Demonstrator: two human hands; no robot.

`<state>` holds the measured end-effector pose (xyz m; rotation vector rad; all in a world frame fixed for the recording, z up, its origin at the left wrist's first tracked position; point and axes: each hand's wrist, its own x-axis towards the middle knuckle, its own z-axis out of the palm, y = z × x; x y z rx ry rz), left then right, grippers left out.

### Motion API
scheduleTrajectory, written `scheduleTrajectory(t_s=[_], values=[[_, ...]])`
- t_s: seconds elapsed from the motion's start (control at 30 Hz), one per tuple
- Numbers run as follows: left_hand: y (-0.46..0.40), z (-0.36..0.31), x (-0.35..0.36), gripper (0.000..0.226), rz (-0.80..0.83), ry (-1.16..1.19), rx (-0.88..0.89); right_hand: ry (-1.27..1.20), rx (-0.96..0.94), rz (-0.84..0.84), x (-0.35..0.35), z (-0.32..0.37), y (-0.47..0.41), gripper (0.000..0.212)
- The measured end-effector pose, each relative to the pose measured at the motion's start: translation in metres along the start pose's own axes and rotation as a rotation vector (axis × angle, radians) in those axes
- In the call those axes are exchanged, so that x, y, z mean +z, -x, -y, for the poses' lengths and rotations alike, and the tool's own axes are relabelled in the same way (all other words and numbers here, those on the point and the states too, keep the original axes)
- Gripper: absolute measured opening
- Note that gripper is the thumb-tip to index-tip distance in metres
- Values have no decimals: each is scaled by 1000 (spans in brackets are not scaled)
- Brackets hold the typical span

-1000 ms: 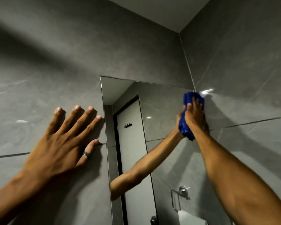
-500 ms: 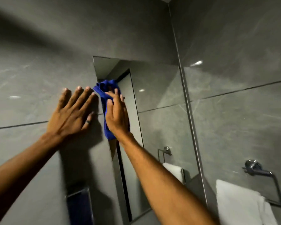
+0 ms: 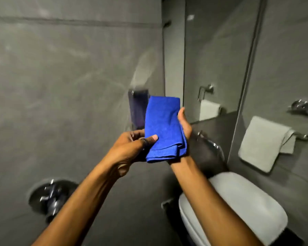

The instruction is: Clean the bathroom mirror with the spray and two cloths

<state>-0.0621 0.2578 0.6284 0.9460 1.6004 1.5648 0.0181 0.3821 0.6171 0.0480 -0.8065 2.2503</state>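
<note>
A: What's the room like, biggest things first?

B: Grey tiled wall (image 3: 60, 86) on the left, the mirror (image 3: 212, 59) to the right of it, its frame edge running down near the corner. Below sits a white toilet lid (image 3: 238, 201), and a pale hand towel (image 3: 261, 142) hangs on a ring on the right wall.

A: And the cloth?

B: The blue microfibre cloth (image 3: 162, 128) is folded and held in front of the wall, clear of the glass. The right hand (image 3: 184, 125) cups it from behind, fingers curled around it; the left hand (image 3: 132, 146) pinches its lower left edge with the thumb.

A: How will it handle?

B: Light, soft and floppy, I'd judge; take it by a folded edge so the layers stay together.

A: Room to move?

B: Open space between the arms and the mirror; only the towel ring and the corner crowd the right side.
</note>
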Motion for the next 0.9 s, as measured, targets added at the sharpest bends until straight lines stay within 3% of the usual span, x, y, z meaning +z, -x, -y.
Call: scheduleTrajectory(t_s=[0.1,0.2,0.33,0.53,0.73,0.9], values=[[39,69,-22,12,-67,79,-88,240,167,-85,-33,-31,32,47],[86,155,-44,25,-119,144,-266,508,201,-170,-75,-86,64,29],[160,286,-52,31,-162,250,-543,824,466,-182,-149,-184,124,32],[246,465,-48,26,-384,310,-903,1033,925,-352,-277,-344,217,31],[271,607,-58,39,-612,381,-973,1146,1023,-451,-369,-463,265,26],[267,657,-71,32,-608,101,-950,1274,1060,-406,-391,-505,275,26]])
